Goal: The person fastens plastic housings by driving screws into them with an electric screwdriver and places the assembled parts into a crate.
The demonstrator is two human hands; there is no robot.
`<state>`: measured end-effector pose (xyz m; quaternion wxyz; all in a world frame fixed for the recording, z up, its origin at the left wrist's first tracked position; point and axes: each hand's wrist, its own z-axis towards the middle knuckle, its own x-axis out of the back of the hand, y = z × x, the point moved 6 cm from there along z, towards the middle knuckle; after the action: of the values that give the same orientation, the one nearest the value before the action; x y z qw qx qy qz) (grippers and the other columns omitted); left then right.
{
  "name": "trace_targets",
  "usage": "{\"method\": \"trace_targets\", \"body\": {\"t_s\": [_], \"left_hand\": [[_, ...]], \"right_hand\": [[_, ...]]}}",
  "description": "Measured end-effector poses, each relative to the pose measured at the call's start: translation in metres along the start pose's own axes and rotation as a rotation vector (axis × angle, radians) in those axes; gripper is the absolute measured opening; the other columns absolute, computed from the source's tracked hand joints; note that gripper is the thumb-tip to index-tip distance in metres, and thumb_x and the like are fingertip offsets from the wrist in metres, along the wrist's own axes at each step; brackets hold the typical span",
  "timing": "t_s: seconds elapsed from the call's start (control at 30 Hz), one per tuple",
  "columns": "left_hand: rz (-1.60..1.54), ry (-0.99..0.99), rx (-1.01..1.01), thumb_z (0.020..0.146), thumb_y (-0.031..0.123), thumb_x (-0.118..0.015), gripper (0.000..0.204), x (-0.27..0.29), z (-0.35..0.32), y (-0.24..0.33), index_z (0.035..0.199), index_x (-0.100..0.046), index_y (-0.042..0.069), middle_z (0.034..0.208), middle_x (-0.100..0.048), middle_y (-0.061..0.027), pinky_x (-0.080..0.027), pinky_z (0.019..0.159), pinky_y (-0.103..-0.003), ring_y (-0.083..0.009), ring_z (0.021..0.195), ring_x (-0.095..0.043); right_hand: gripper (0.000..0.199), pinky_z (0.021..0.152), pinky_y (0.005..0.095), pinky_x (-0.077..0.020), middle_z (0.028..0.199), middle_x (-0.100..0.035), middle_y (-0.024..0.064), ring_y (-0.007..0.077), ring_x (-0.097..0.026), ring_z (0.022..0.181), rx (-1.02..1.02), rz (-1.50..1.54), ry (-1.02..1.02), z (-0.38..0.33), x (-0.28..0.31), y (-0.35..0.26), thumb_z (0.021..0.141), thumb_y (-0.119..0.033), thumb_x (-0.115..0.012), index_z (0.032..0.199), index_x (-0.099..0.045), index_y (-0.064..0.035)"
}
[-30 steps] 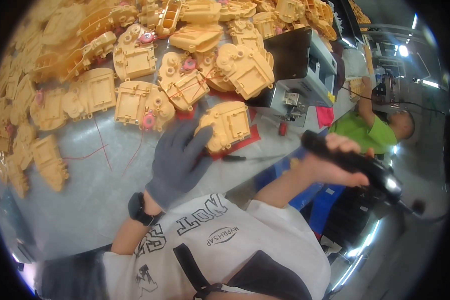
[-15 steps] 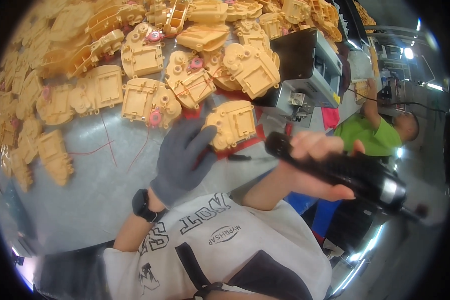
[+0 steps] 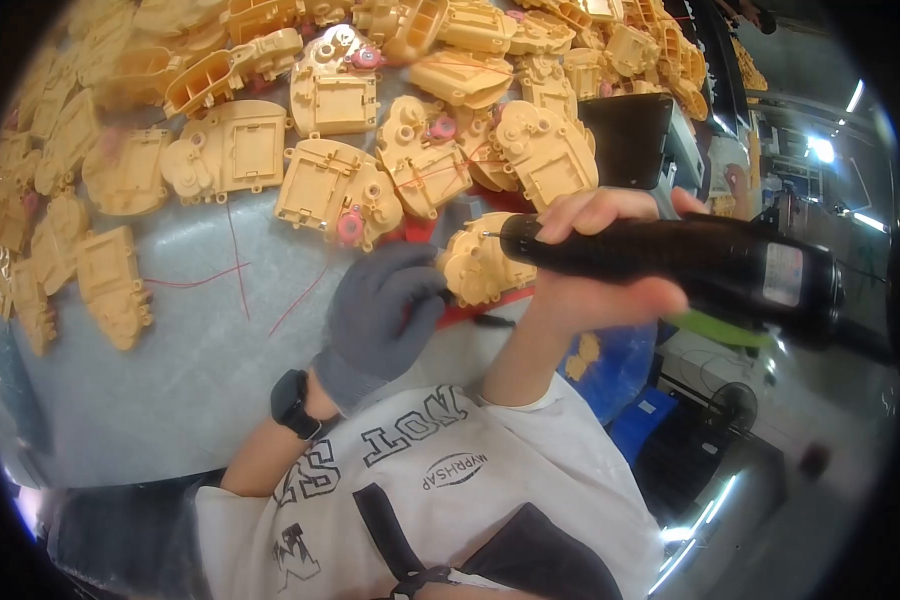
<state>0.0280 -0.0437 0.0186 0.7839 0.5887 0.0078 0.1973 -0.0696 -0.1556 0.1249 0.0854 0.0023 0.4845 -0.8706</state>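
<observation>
My left hand (image 3: pixel 385 310), in a grey glove, rests on the near edge of a yellow plastic housing (image 3: pixel 480 268) and steadies it on a red mat (image 3: pixel 470 312). My bare right hand (image 3: pixel 595 270) is wrapped around a black electric screwdriver (image 3: pixel 690 265). The tool lies nearly level, and its bit tip touches the top of the housing. A black watch (image 3: pixel 292 400) sits on my left wrist.
Several yellow plastic housings (image 3: pixel 335 190) with red wires (image 3: pixel 235 270) lie spread over the grey table (image 3: pixel 170 360), heaped toward the far edge. A black box (image 3: pixel 630 135) stands behind the screwdriver. A blue bin (image 3: pixel 610 365) sits below the table's right edge.
My right hand has swung the screwdriver in from the right and up over the housing, so its tip now meets the part. My left hand has stayed on the housing.
</observation>
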Motion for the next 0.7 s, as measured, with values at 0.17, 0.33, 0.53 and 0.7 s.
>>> {"method": "trace_targets", "body": {"t_s": [0.17, 0.33, 0.53, 0.7], "left_hand": [[-0.025, -0.008, 0.017, 0.067, -0.004, -0.062, 0.03, -0.001, 0.0, 0.0, 0.095, -0.053, 0.005, 0.101, -0.057, -0.0151, -0.045, 0.074, -0.034, -0.0292, 0.087, -0.056], [-0.022, 0.007, -0.001, 0.067, -0.004, -0.062, 0.031, -0.002, 0.003, 0.0, 0.095, -0.053, 0.005, 0.1, -0.057, -0.0149, -0.045, 0.073, -0.034, -0.0291, 0.086, -0.057], [-0.027, 0.009, -0.008, 0.068, 0.0, -0.064, 0.034, -0.004, 0.007, 0.0, 0.1, -0.052, 0.004, 0.1, -0.057, -0.0146, -0.046, 0.071, -0.034, -0.0284, 0.083, -0.057], [-0.09, -0.004, 0.239, 0.071, 0.008, -0.064, 0.045, 0.006, 0.003, 0.003, 0.114, -0.05, 0.002, 0.1, -0.056, -0.015, -0.044, 0.075, -0.034, -0.0289, 0.086, -0.054]], "right_hand": [[0.089, 0.043, 0.0287, -0.0474, 0.065, -0.053, 0.0104, 0.018, -0.051, 0.044, -0.081, -0.063, 0.008, 0.0, -0.002, 0.006, 0.068, -0.069, -0.054, 0.115, -0.023, -0.0006], [0.089, 0.043, 0.0287, -0.0469, 0.066, -0.053, 0.011, 0.0182, -0.051, 0.044, -0.098, -0.03, 0.015, 0.002, 0.002, 0.012, 0.067, -0.068, -0.057, 0.115, -0.024, -0.0007], [0.08, 0.038, 0.0296, -0.0422, 0.068, -0.052, 0.0095, 0.0195, -0.049, 0.041, -0.094, -0.028, -0.044, 0.005, 0.004, 0.018, 0.074, -0.069, -0.047, 0.121, -0.023, -0.0092], [0.082, 0.041, 0.0292, -0.0455, 0.066, -0.053, 0.0105, 0.0186, -0.051, 0.044, -0.047, 0.294, 0.05, -0.002, 0.017, 0.026, 0.076, -0.066, -0.05, 0.121, -0.024, -0.003]]}}
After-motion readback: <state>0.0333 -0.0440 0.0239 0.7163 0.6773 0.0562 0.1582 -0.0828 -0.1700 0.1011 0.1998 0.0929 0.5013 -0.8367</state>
